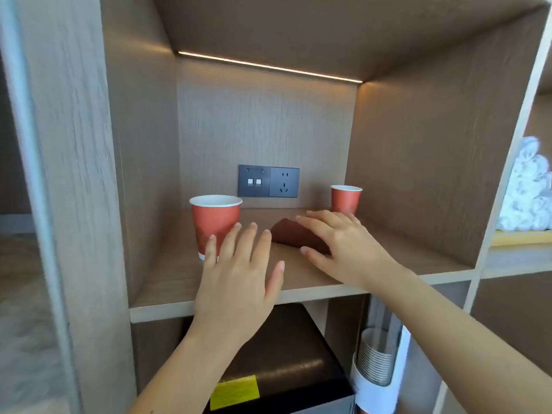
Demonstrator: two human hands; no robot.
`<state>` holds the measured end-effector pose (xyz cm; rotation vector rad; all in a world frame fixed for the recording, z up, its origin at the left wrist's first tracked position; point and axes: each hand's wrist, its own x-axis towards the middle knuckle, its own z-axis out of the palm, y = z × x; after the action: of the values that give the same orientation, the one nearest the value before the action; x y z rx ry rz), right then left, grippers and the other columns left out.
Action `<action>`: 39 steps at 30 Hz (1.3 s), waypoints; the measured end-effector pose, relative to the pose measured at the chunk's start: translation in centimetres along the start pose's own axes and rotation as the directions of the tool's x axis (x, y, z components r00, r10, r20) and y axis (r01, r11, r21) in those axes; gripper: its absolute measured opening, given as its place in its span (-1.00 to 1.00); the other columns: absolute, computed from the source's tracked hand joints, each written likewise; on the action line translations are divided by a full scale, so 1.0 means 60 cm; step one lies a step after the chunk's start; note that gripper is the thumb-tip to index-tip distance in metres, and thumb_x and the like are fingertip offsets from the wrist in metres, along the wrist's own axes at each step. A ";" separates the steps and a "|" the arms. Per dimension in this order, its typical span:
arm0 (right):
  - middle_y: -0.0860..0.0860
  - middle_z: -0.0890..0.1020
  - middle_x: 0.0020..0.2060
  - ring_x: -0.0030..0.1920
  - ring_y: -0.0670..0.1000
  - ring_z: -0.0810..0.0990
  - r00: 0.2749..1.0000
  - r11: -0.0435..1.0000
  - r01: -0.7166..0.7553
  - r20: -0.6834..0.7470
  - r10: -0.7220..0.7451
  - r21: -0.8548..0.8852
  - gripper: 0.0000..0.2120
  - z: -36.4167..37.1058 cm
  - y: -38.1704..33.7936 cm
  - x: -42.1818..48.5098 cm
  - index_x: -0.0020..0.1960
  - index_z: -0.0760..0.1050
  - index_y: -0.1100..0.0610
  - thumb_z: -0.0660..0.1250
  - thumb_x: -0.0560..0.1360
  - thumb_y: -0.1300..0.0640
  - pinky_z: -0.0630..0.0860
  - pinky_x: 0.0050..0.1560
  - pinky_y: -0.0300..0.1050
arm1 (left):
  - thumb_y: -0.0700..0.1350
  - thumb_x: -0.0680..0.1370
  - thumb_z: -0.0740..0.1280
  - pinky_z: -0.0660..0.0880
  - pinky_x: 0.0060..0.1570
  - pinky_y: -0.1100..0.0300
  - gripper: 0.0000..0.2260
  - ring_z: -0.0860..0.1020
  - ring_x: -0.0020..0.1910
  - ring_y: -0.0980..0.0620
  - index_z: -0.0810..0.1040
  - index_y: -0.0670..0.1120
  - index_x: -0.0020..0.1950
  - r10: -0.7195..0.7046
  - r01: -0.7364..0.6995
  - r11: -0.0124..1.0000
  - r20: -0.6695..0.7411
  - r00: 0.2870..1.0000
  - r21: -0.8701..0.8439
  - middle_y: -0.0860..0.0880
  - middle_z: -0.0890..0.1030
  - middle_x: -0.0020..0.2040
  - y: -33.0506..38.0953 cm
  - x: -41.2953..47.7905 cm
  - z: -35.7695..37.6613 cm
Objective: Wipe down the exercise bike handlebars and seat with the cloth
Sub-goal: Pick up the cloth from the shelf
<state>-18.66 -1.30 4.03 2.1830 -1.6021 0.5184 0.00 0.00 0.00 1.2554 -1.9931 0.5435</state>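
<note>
**Head view: both hands reach into a wooden shelf cubby toward a folded dark cloth**

Head camera looks into a lit wooden cubby. The cloth, a dark reddish-brown folded bundle, lies on the shelf board near the middle, slightly right of centre. No exercise bike appears in this view.

The right hand rests on the near right part of the cloth, fingers spread flat over its top and thumb along its near edge; it covers the cloth without a closed grip. The left hand hovers open with fingers extended and apart, just left of the cloth, holding nothing.

A red paper cup stands upright on the left of the shelf, partly behind the left hand's fingertips. A second red cup stands upright farther back on the right, beyond the right hand. On the back wall between the two cups sits a dark socket panel.

Below the shelf are a dark box with a yellow label and, to its right, a dispenser of stacked cups. White rolled towels fill the neighbouring compartment on the far right.
</note>
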 end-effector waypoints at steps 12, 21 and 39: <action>0.01 0.32 0.36 0.33 0.06 0.32 0.919 0.983 0.163 0.350 -0.183 0.086 -0.48 0.039 0.049 0.127 0.42 0.14 -0.17 0.19 0.51 -0.15 0.34 0.29 0.04 | 0.12 0.48 0.04 0.42 0.12 -0.16 -0.52 0.51 0.18 -0.16 0.53 -0.11 0.19 -0.070 0.069 0.998 0.018 0.997 0.003 -0.13 0.59 0.16 0.001 0.001 0.006; -0.08 0.30 0.32 0.31 -0.01 0.33 0.869 0.943 0.106 0.431 -0.242 0.315 -0.54 0.055 0.061 0.147 0.35 0.21 -0.28 0.24 0.49 -0.13 0.25 0.35 -0.03 | 0.23 0.40 0.17 0.27 -0.25 0.41 -0.68 0.50 -0.11 0.19 0.56 0.13 -0.01 -0.006 0.013 0.958 0.027 1.000 -0.285 0.21 0.57 -0.04 -0.014 -0.005 -0.012; -0.07 0.40 0.22 0.17 -0.01 0.43 0.845 0.894 0.272 0.356 -0.399 0.355 -0.66 0.034 0.039 0.101 0.24 0.28 -0.33 0.20 0.47 -0.20 0.39 0.22 -0.05 | 0.18 0.35 0.38 0.27 -0.18 0.40 -0.91 0.41 0.02 0.42 0.56 0.31 -0.16 -0.034 0.143 0.865 0.228 0.973 -0.482 0.47 0.46 0.01 -0.031 -0.004 -0.014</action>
<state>-19.05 -7.92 5.55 2.8891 -1.3328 0.1847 2.01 -0.12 0.33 1.1000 -2.0549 -0.1617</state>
